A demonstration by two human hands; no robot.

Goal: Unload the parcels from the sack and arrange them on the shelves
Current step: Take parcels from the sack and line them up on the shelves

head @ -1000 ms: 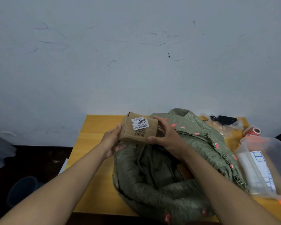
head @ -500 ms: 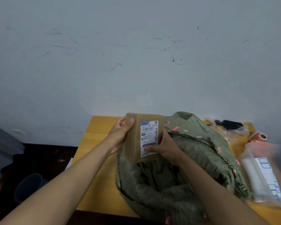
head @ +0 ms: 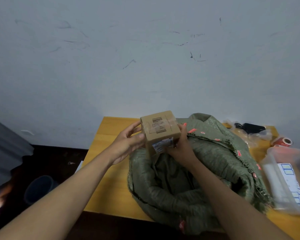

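Note:
A small brown cardboard parcel (head: 159, 130) with printed labels is held in the air above the open mouth of a green woven sack (head: 206, 170). My left hand (head: 128, 142) holds its left side, thumb against the front edge. My right hand (head: 180, 146) grips its lower right corner, fingers up the right face. The sack lies slumped on a yellow wooden table (head: 109, 170), its rim rolled down; its inside is dark and I cannot see other parcels in it.
A clear plastic bin (head: 284, 179) with label sheets stands at the table's right. A red tape roll (head: 284, 142) and a black charger (head: 251, 128) in plastic wrap lie at the back right. A dark bucket (head: 40, 187) stands on the floor at left. A wall rises right behind the table.
The parcel has been turned in both hands: the white shipping label that faced me now points down toward me, and a taped face with barcodes is on top.

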